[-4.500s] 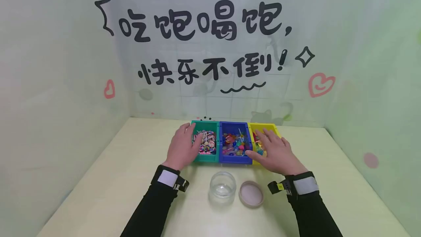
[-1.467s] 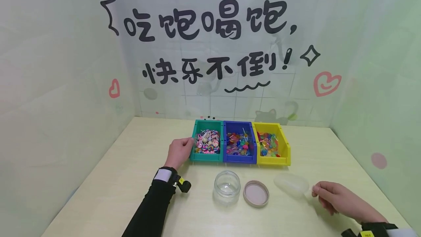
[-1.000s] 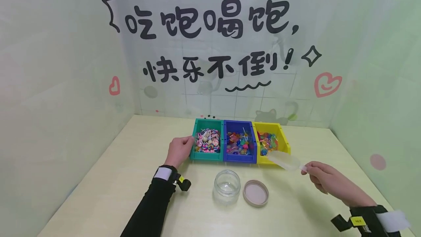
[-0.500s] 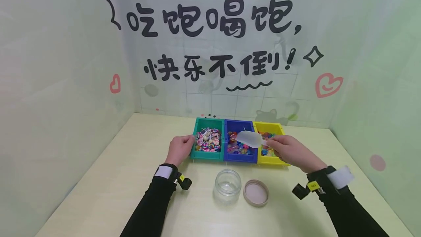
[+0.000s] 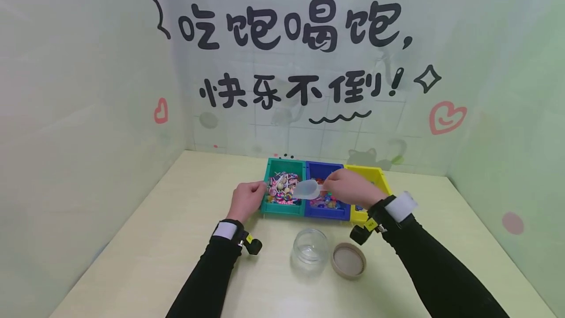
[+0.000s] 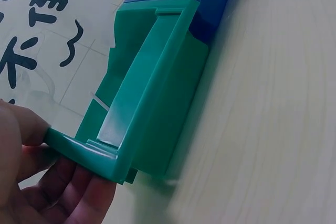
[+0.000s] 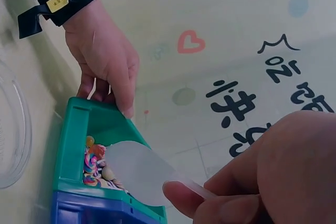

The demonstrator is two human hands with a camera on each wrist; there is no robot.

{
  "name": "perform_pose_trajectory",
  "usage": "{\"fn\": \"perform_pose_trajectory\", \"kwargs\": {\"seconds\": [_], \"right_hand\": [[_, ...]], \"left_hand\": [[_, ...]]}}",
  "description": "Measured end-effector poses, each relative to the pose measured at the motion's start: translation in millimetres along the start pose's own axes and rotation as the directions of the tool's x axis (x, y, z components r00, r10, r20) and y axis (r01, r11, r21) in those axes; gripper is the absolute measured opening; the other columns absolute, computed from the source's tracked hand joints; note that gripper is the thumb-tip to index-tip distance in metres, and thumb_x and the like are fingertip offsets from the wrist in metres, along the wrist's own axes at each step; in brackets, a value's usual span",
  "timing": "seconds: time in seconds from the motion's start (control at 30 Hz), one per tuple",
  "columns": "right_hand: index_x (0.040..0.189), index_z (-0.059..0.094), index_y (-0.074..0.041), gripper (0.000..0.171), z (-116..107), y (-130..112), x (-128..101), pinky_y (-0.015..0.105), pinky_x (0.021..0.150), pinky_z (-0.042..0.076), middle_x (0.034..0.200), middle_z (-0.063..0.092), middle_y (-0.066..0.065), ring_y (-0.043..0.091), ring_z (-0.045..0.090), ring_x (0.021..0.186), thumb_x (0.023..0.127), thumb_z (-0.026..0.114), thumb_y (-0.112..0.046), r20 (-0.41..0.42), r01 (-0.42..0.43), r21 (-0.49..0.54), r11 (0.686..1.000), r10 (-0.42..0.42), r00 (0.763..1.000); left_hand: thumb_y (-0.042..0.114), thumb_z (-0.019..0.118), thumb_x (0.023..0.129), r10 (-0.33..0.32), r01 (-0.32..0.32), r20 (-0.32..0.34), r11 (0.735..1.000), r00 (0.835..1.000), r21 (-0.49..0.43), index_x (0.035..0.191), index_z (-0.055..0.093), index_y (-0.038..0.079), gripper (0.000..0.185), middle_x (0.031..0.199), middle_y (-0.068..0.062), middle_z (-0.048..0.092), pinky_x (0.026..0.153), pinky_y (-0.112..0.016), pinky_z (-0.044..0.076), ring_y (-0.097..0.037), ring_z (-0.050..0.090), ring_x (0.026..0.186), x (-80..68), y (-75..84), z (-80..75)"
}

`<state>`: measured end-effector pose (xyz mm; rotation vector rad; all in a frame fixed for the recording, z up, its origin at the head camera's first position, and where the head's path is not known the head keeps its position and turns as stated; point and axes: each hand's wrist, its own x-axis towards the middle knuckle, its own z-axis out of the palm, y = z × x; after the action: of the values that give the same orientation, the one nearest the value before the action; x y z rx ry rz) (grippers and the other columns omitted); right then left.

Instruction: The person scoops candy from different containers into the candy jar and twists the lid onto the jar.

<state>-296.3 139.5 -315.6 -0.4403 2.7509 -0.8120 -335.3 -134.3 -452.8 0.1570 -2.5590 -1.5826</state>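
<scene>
My left hand [image 5: 245, 201] grips the left wall of a green bin [image 5: 282, 209]; in the left wrist view the thumb lies over the rim and the fingers [image 6: 92, 195] curl beneath it. Small lollipop-like candies [image 5: 279, 181] fill part of this bin. Between thumb and fingers, my right hand [image 5: 353, 189] pinches the handle of a translucent scoop [image 5: 306, 189]. The scoop's blade overlaps the right side of the green bin, close over the candies in the right wrist view. The right hand and forearm partly hide the blue bin [image 5: 326, 214] and the yellow bin [image 5: 368, 173].
All three bins stand joined in a row near the back wall. In front of them are an uncovered clear jar [image 5: 310, 247] and, to its right, a round lid [image 5: 348, 260]. Colourful small pieces lie in the blue bin. Printed walls enclose the table [image 5: 176, 239].
The right hand has left the yellow bin, picked up the scoop at the right and carried it leftward over the bins to the green one. The left hand now grips the green bin's wall.
</scene>
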Motion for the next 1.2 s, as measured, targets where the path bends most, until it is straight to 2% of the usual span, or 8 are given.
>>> {"fn": "perform_pose_trajectory", "kwargs": {"seconds": [0.2,0.3,0.4,0.5,0.67,0.77,0.97,1.2], "right_hand": [[0.088,0.076,-0.006,0.03,7,-23,22,0.023,0.047,0.033,0.07,0.058,0.0,0.014,0.042,0.05,0.103,0.056,-0.021,0.046,0.046,-0.126,0.991,-0.04,0.998],[0.08,0.071,-0.006,0.028,8,-33,31,0.021,0.048,0.031,0.064,0.047,-0.003,0.012,0.041,0.052,0.102,0.061,-0.019,0.116,0.193,-0.385,0.902,-0.16,0.98],[0.068,0.061,-0.008,0.035,8,-43,37,0.022,0.046,0.027,0.057,0.041,-0.004,0.011,0.038,0.048,0.102,0.06,-0.014,0.155,0.233,-0.426,0.874,-0.183,0.971],[0.053,0.051,-0.01,0.05,7,-51,42,0.023,0.042,0.025,0.053,0.049,-0.004,0.011,0.036,0.04,0.103,0.052,-0.01,0.156,0.145,-0.306,0.941,-0.101,0.983],[0.047,0.047,-0.014,0.056,9,-58,48,0.024,0.041,0.03,0.058,0.064,0.002,0.012,0.04,0.039,0.102,0.048,-0.011,0.139,0.065,-0.22,0.973,-0.034,0.99],[0.055,0.053,-0.009,0.049,16,-58,52,0.024,0.042,0.036,0.063,0.067,0.009,0.014,0.044,0.041,0.103,0.043,-0.016,0.098,-0.063,-0.049,0.997,0.068,0.993],[0.077,0.07,0.003,0.042,27,-53,52,0.025,0.04,0.041,0.064,0.066,0.011,0.015,0.045,0.04,0.104,0.045,-0.019,0.055,-0.165,0.101,0.981,0.16,0.986],[0.07,0.061,-0.002,0.037,48,-37,49,0.023,0.043,0.043,0.063,0.06,0.006,0.013,0.046,0.045,0.102,0.047,-0.014,0.044,-0.192,0.313,0.93,0.188,0.981]], "left_hand": [[0.037,0.056,0.103,0.03,-0.03,0.002,0.999,1.0,0.011,0.088,0.075,0.003,0.042,0.061,-0.001,0.043,0.057,-0.029,0.036,-0.022,0.05,0.068,1.0,-1.3,-0.2],[0.036,0.056,0.103,0.035,-0.035,0.003,0.999,0.999,0.014,0.082,0.072,0.001,0.043,0.06,-0.001,0.043,0.056,-0.029,0.035,-0.022,0.049,0.066,0.5,-1.2,1.2],[0.036,0.056,0.103,0.027,-0.027,-0.003,1.0,1.0,0.013,0.086,0.074,0.004,0.041,0.06,-0.001,0.045,0.056,-0.029,0.036,-0.022,0.05,0.068,-0.6,-0.3,1.6],[0.037,0.056,0.104,0.021,-0.021,-0.004,1.0,1.0,0.017,0.092,0.077,0.006,0.038,0.063,-0.002,0.047,0.057,-0.028,0.037,-0.023,0.051,0.07,-1.7,0.7,1.6],[0.038,0.056,0.104,0.016,-0.016,-0.004,1.0,1.0,0.023,0.096,0.077,0.006,0.039,0.065,-0.002,0.05,0.058,-0.028,0.037,-0.023,0.051,0.072,-3.4,2.2,1.3],[0.037,0.056,0.104,0.012,-0.012,-0.005,1.0,1.0,0.022,0.099,0.078,0.007,0.038,0.067,-0.003,0.053,0.058,-0.028,0.037,-0.023,0.051,0.072,-3.8,2.1,1.4],[0.037,0.055,0.104,0.016,-0.016,0.009,1.0,1.0,0.013,0.103,0.079,0.009,0.037,0.068,-0.003,0.053,0.058,-0.028,0.038,-0.023,0.051,0.072,-2.2,3.1,1.1],[0.035,0.055,0.104,0.035,-0.035,-0.001,0.999,0.999,0.0,0.091,0.075,0.005,0.039,0.063,-0.001,0.048,0.054,-0.028,0.034,-0.021,0.049,0.065,-0.4,-0.4,0.3]]}}
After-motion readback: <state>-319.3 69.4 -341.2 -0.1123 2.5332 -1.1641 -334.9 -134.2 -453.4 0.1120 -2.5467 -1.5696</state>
